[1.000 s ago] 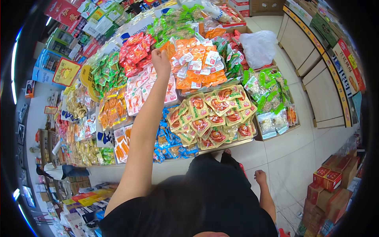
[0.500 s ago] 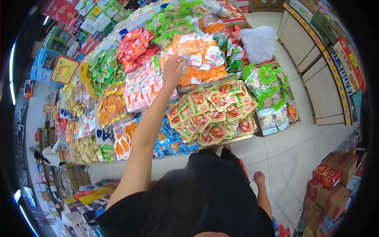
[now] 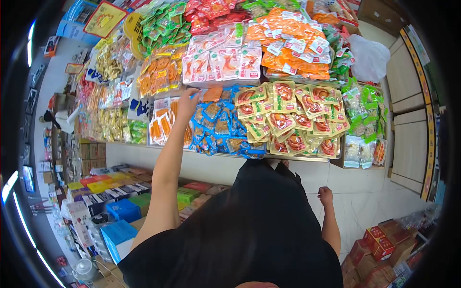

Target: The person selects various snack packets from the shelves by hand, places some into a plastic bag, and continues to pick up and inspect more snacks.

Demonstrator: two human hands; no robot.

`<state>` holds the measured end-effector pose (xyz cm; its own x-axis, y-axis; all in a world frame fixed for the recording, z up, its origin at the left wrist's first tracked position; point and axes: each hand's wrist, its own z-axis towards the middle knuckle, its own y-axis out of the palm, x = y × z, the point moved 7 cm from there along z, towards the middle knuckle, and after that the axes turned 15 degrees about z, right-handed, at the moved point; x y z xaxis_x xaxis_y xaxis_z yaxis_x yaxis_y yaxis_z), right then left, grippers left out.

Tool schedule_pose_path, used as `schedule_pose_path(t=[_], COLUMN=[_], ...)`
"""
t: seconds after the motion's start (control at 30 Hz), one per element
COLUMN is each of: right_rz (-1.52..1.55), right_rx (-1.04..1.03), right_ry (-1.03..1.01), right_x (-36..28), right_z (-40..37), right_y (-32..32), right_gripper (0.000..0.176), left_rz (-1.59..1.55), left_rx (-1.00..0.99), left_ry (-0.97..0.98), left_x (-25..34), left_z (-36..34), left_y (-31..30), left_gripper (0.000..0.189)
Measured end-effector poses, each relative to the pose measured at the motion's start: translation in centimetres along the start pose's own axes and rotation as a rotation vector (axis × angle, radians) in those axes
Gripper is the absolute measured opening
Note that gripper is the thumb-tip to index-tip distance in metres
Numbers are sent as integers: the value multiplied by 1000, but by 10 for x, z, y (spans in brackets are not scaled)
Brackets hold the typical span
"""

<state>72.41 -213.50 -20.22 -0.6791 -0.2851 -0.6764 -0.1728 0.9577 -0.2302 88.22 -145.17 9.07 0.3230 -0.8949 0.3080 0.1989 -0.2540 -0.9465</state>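
My left hand [image 3: 186, 103] is over the near part of the snack display, its fingers pinched at the edge of a flat orange packet [image 3: 212, 94]. That packet is above blue-wrapped snack packets [image 3: 216, 126]. Beside the wrist are white packets with orange sticks [image 3: 162, 126], and behind the fingers lie white-and-pink packets [image 3: 223, 65]. A pile of orange packets [image 3: 293, 43] sits farther right. My right hand [image 3: 325, 195] hangs low by my side above the floor, fingers curled, with nothing visible in it.
Cream-coloured packets [image 3: 288, 117] fill a tray right of the blue ones. A white plastic bag [image 3: 370, 58] stands at the display's right end. Wooden cabinets [image 3: 410, 139] border the aisle. Red boxes [image 3: 379, 242] are stacked at lower right, and coloured boxes [image 3: 122, 210] at lower left.
My left hand has moved from the orange packet pile left and nearer, to the blue packets, with an orange packet now at its fingers. The view has shifted; my right hand still hangs low.
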Motion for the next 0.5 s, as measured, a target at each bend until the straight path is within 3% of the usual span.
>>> schedule_pose_path(t=[0.03, 0.1, 0.2, 0.3, 0.43, 0.5], right_rz=[-25, -30, -18, 13, 7, -15], right_rx=[-12, -22, -19, -7, 7, 26], right_ry=[-16, -41, -62, -55, -16, 27], right_x=[-8, -25, -42, -39, -15, 10], right_z=[4, 7, 3, -7, -28, -36], right_y=[0, 2, 6, 10, 11, 10], right_gripper=[22, 22, 23, 24, 24, 22], left_rz=[-3, 214, 210, 238, 297, 266], left_rx=[5, 32, 117, 30, -112, -60], left_ry=[-13, 202, 262, 241, 238, 240], left_x=[-2, 11, -6, -14, 5, -2], left_z=[-6, -16, -10, 7, 11, 11], left_y=[6, 19, 43, 53, 43, 45], left_gripper=[26, 29, 34, 44, 38, 35])
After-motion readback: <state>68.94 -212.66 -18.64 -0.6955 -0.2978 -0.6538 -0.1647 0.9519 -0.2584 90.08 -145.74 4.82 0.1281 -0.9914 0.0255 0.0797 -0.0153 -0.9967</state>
